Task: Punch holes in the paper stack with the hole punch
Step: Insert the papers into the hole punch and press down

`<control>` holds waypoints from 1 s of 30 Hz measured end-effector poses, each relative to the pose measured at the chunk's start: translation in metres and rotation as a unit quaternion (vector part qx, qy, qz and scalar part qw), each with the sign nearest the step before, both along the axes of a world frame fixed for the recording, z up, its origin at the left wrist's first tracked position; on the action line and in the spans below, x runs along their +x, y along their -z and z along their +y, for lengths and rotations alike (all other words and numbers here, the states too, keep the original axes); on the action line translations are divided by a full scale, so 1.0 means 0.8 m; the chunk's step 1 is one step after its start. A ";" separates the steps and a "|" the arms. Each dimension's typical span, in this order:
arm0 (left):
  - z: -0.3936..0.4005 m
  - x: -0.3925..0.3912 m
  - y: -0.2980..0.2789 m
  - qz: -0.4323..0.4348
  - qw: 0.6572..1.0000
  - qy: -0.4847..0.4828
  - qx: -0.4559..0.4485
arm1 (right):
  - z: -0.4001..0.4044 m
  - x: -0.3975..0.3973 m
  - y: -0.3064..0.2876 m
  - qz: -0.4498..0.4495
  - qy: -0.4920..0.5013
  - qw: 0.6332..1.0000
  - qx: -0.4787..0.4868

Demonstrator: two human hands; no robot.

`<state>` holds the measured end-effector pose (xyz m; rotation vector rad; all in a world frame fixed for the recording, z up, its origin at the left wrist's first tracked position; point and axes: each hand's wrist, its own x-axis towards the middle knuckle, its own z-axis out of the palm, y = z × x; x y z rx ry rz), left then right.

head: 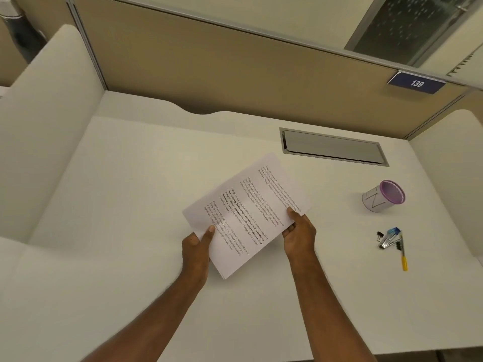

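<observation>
Both the left hand [196,244] and right hand [298,231] clamp the paper stack [245,212] above the desk [130,178]. The pen cup [383,195] interior is not discernible.

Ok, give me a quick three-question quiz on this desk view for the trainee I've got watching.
1. True or false: the paper stack lies flat on the desk, untouched.
2. Which item lies nearest the yellow pen?
A. the purple-rimmed cup
B. the blue-and-metal tool
C. the 139 sign
3. Fill in: the metal cable hatch in the desk is on the person's ____ side.

Key
1. False: both hands hold it, the left hand at one edge and the right hand at the opposite edge.
2. B
3. right
</observation>
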<state>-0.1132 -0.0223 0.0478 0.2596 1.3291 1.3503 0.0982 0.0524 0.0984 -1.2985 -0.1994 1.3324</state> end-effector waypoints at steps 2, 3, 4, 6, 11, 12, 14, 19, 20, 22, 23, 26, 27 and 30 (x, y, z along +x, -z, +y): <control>-0.002 -0.007 0.000 -0.006 1.000 0.015 0.005 | 0.001 0.011 0.001 -0.001 -0.009 1.000 -0.002; -0.003 -0.012 0.000 -0.007 1.000 0.024 0.010 | 0.000 0.017 0.002 0.000 -0.016 1.000 -0.003; -0.003 -0.016 0.000 -0.007 0.999 0.032 0.016 | -0.001 0.022 0.003 0.001 -0.023 1.000 -0.005; -0.005 -0.027 0.003 -0.007 0.999 0.046 0.024 | -0.005 0.034 0.005 0.000 -0.039 0.999 -0.011; -0.005 -0.057 0.009 0.000 0.995 0.093 0.021 | -0.020 0.060 0.010 -0.013 -0.109 0.994 -0.027; -0.004 -0.063 0.011 0.001 0.995 0.101 0.020 | -0.022 0.064 0.012 -0.014 -0.119 0.992 -0.026; -0.003 -0.072 0.012 0.001 0.993 0.114 0.017 | -0.025 0.072 0.014 -0.020 -0.134 0.990 -0.027; 0.004 -0.083 0.011 0.009 0.988 0.157 0.008 | -0.025 0.084 0.011 -0.100 -0.192 0.975 -0.043; 0.006 -0.083 0.012 0.012 0.986 0.169 0.004 | -0.025 0.087 0.009 -0.115 -0.201 0.972 -0.045; 0.009 -0.080 0.012 0.021 0.981 0.193 -0.001 | -0.023 0.094 0.006 -0.141 -0.213 0.966 -0.049; 0.011 -0.078 0.012 0.026 0.979 0.204 0.000 | -0.021 0.097 0.005 -0.153 -0.215 0.963 -0.052; 0.016 -0.068 0.011 0.026 0.976 0.217 0.002 | -0.014 0.110 0.005 -0.176 -0.223 0.957 -0.055; 0.017 -0.063 0.011 0.024 0.976 0.216 0.000 | -0.012 0.116 0.006 -0.183 -0.229 0.954 -0.057; 0.018 -0.046 0.013 0.027 0.977 0.213 -0.009 | -0.005 0.136 0.011 -0.210 -0.251 0.942 -0.078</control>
